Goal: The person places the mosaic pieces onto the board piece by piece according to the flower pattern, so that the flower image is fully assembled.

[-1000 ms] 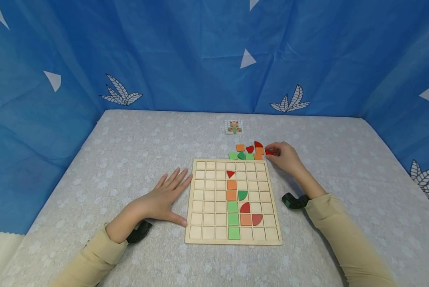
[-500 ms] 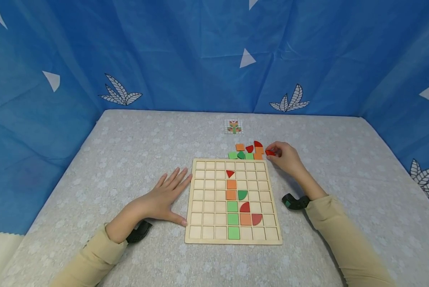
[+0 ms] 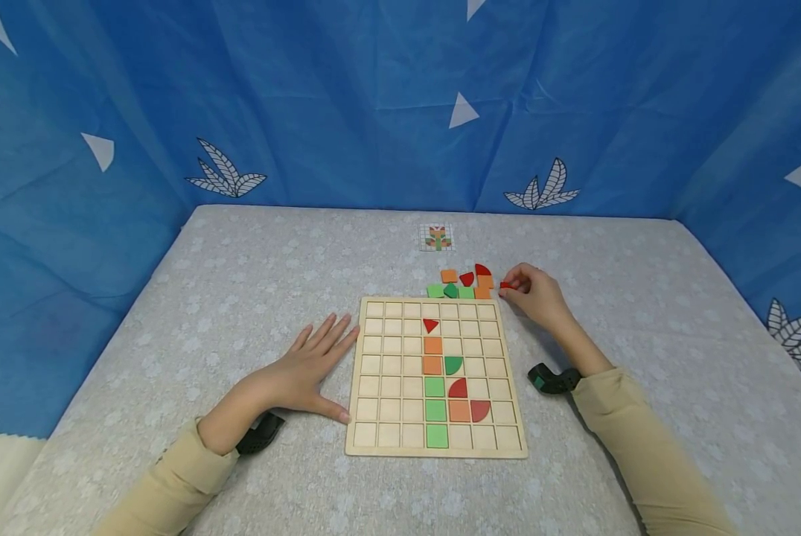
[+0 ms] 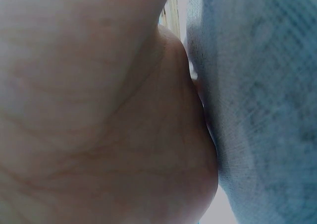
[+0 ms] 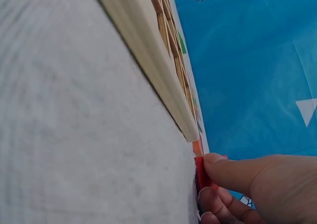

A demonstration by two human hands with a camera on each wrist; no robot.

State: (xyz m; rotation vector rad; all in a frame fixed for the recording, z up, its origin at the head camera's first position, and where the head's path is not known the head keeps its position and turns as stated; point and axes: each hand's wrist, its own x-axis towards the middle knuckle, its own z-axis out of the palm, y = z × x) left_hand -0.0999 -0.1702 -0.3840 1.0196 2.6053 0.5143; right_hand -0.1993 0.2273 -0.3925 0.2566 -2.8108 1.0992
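Observation:
My right hand [image 3: 533,294] pinches a small red tile [image 3: 505,285] between thumb and fingers, just past the board's far right corner. In the right wrist view the thumb presses on that red tile [image 5: 200,172], whose full outline is hidden. Flat on the cloth with fingers spread, my left hand [image 3: 300,380] lies along the left edge of the wooden grid board [image 3: 388,387], index fingertip and thumb tip right at its rim. The board holds a column of green and orange squares [image 3: 434,387], a red triangle [image 3: 430,326], a green quarter-circle [image 3: 452,365] and red quarter-circles [image 3: 458,388].
Loose green, orange and red tiles [image 3: 466,292] lie behind the board's far edge, some overlapping. Farther back is a small card [image 3: 437,237] with a coloured grid pattern. A patterned grey cloth [image 3: 293,260] covers the table, with a blue curtain [image 3: 374,104] behind.
The right hand has drawn slightly right, away from the loose tiles, and the red tile has turned between its fingers, showing less of its face. The left hand and board stay put.

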